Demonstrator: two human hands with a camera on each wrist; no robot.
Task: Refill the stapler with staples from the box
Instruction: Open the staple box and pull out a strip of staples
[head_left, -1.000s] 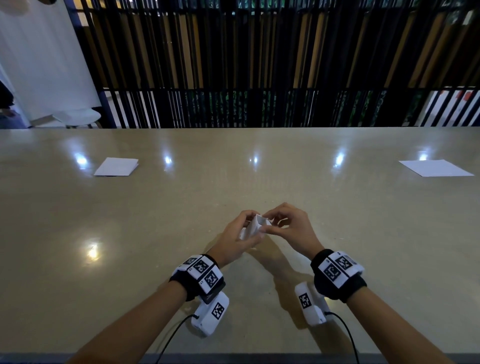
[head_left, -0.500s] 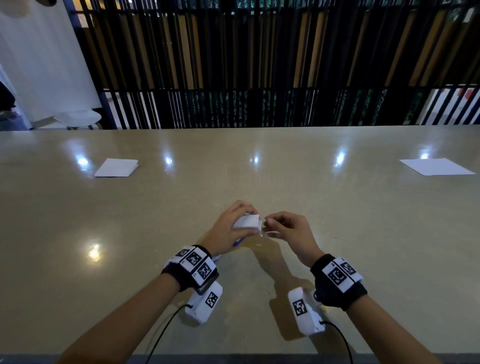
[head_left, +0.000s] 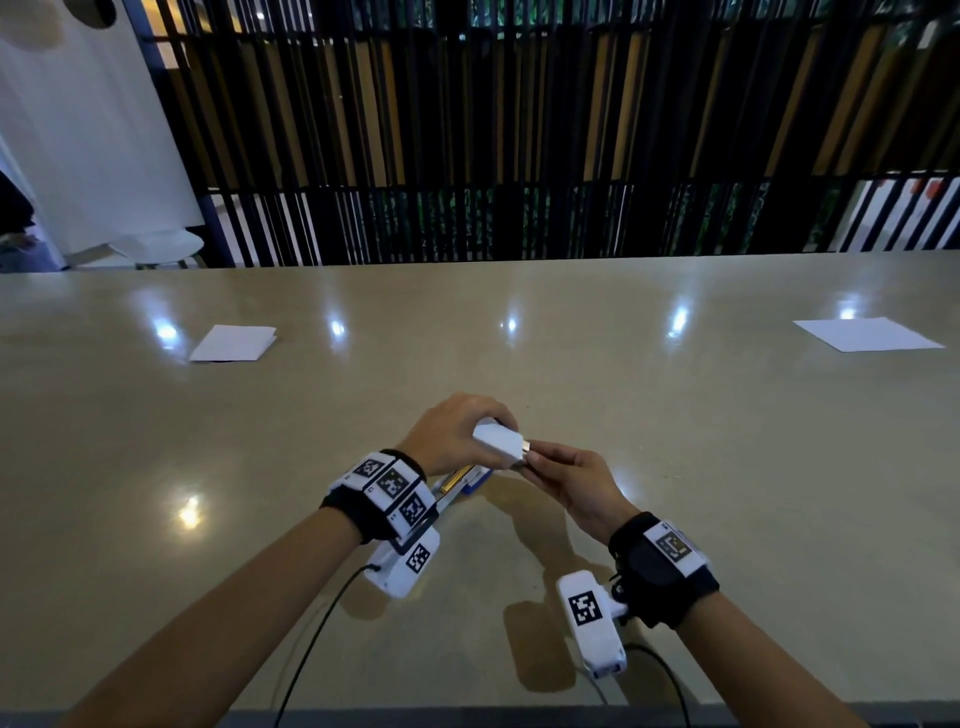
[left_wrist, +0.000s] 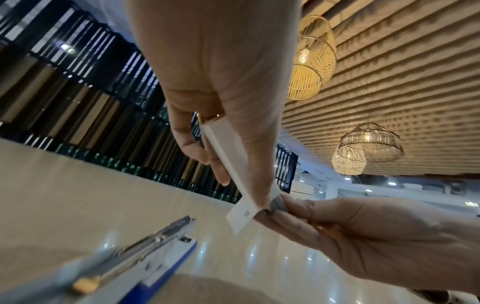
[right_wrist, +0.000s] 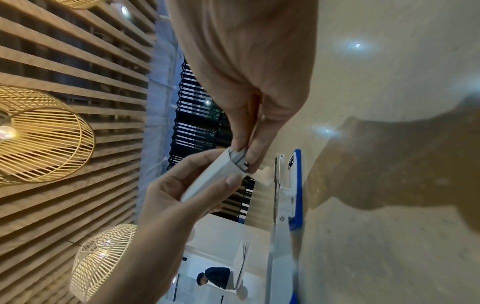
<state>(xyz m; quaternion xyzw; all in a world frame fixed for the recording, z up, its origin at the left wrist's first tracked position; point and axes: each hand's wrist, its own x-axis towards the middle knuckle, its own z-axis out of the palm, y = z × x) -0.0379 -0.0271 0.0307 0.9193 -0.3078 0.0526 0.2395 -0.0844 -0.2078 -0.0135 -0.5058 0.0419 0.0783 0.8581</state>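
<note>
My left hand (head_left: 467, 431) grips a small white staple box (head_left: 497, 442) above the table, with its open end towards the right. The right hand (head_left: 540, 462) pinches a grey strip of staples (right_wrist: 237, 159) that sticks out of that open end. In the left wrist view the box (left_wrist: 233, 156) slants down to the staples (left_wrist: 278, 203) between the right fingertips. The stapler (head_left: 460, 480), blue-based with its metal magazine raised open, lies on the table just below my left wrist. It also shows in both wrist views (left_wrist: 155, 240) (right_wrist: 288, 195).
On the beige glossy table (head_left: 675, 441) a folded white paper (head_left: 234, 343) lies far left and a white sheet (head_left: 867, 335) far right. A dark slatted screen stands behind the table's far edge. Wrist camera cables trail towards the near edge.
The left hand has turned the box level, with its open end facing right. The right fingers now pinch staples at that end. The stapler has come into view under the left wrist.
</note>
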